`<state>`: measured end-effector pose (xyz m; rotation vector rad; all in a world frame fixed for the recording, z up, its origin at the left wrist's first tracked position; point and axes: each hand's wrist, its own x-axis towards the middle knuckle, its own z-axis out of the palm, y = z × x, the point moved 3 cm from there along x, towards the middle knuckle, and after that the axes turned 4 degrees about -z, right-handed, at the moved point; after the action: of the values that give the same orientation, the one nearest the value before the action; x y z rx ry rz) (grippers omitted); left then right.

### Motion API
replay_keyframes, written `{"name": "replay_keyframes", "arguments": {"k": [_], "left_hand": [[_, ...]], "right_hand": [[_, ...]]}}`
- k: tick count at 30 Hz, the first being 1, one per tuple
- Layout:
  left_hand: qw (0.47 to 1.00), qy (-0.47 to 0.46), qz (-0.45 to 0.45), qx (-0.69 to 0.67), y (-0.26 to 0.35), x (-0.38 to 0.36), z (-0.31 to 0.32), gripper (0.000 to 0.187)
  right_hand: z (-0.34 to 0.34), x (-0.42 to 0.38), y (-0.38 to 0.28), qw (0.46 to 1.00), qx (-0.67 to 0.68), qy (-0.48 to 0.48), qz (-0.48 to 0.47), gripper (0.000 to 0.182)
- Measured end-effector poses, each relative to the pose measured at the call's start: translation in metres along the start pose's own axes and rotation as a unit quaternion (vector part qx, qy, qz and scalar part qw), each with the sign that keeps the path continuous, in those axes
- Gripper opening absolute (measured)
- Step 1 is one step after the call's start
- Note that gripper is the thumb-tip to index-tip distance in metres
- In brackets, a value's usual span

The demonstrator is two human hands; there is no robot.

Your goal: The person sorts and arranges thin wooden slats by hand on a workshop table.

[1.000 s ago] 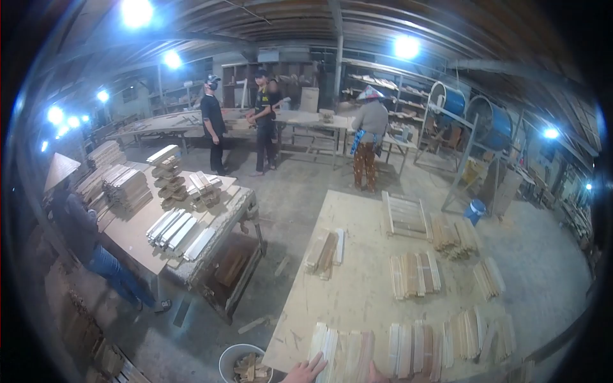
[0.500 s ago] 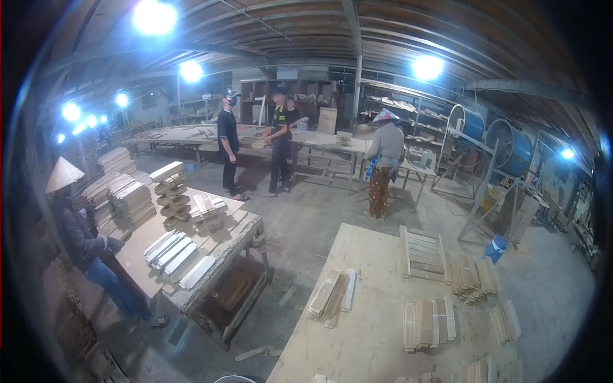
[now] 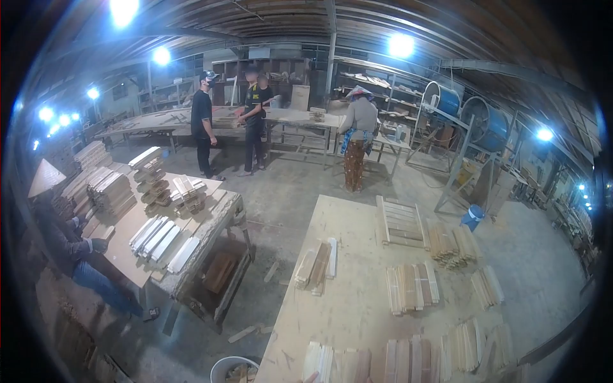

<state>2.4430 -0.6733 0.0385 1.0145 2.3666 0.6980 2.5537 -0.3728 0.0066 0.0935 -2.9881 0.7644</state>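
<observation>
At the bottom edge, what look like fingertips of my left hand (image 3: 311,377) show beside a bundle of pale wooden slats (image 3: 317,359); the rest of the hand is cut off, and whether it grips the slats cannot be made out. My right hand is out of view. Close by along the table's near side lie more slat bundles (image 3: 408,360), in brown and pale tones. Farther up the table (image 3: 357,220) rest a small slat stack (image 3: 313,268), a wider bundle (image 3: 412,287) and a slatted wooden panel (image 3: 401,223).
A white bucket (image 3: 231,369) holding wood scraps stands left of the table. Across the aisle, a person in a conical hat (image 3: 54,223) works at another bench (image 3: 211,220) with stacked slats. Several people stand farther back. A blue bin (image 3: 472,218) is at right.
My view has tilted down and shifted right, so the scene sits higher and further left. More near slat bundles, the bucket and the fingertips have come into sight.
</observation>
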Motion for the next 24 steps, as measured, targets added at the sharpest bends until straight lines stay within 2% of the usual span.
{"name": "replay_keyframes", "arguments": {"k": [3,4,7,9,10,13,16,19,20,21,22,23,24], "left_hand": [[0.998,0.05,0.028,0.014,-0.006,-0.002,0.013,0.081],[0.992,0.106,0.062,0.008,-0.002,-0.004,0.008,0.075],[0.992,0.048,0.03,0.114,-0.002,0.001,0.011,0.102],[0.988,0.054,0.017,0.142,0.007,-0.003,0.011,0.1],[0.986,0.057,0.01,0.159,0.009,-0.005,0.012,0.099],[0.983,0.061,-0.031,0.171,0.011,-0.006,0.024,0.097],[0.986,0.083,-0.041,0.136,0.015,-0.008,0.022,0.087],[0.988,0.045,-0.151,-0.002,0.021,-0.01,-0.007,0.074],[0.976,0.131,-0.173,-0.022,0.023,-0.014,-0.014,0.068],[0.963,0.217,-0.157,-0.041,0.0,-0.016,0.0,0.059],[0.942,0.3,-0.136,-0.057,-0.022,-0.019,0.014,0.053],[0.922,0.336,-0.16,-0.105,0.015,-0.029,-0.015,0.042],[0.901,0.34,-0.236,-0.131,0.053,-0.036,-0.039,0.039]], "right_hand": [[-0.024,0.01,-0.026,0.999,0.012,-0.053,-0.006,0.088],[-0.023,0.009,-0.027,0.999,0.031,-0.038,-0.008,0.092],[-0.021,0.013,-0.026,0.993,0.112,-0.028,-0.028,0.11],[-0.029,0.031,-0.03,0.976,0.2,-0.064,-0.06,0.129],[-0.019,0.026,-0.02,0.982,0.174,-0.06,-0.037,0.13],[-0.022,0.019,-0.02,0.982,0.121,-0.136,0.055,0.142],[-0.015,0.016,-0.005,0.973,-0.009,-0.202,0.113,0.138],[-0.011,-0.004,0.048,0.98,0.009,-0.114,0.161,0.102],[-0.016,-0.013,0.072,0.989,0.032,-0.038,0.137,0.077],[-0.03,-0.031,0.093,0.991,0.049,0.038,0.121,0.054],[-0.063,-0.041,0.097,0.977,0.039,0.028,0.206,0.029],[-0.097,-0.053,0.101,0.975,-0.044,0.043,0.213,0.03],[-0.101,-0.073,0.142,0.951,0.028,0.096,0.293,0.028]]}}
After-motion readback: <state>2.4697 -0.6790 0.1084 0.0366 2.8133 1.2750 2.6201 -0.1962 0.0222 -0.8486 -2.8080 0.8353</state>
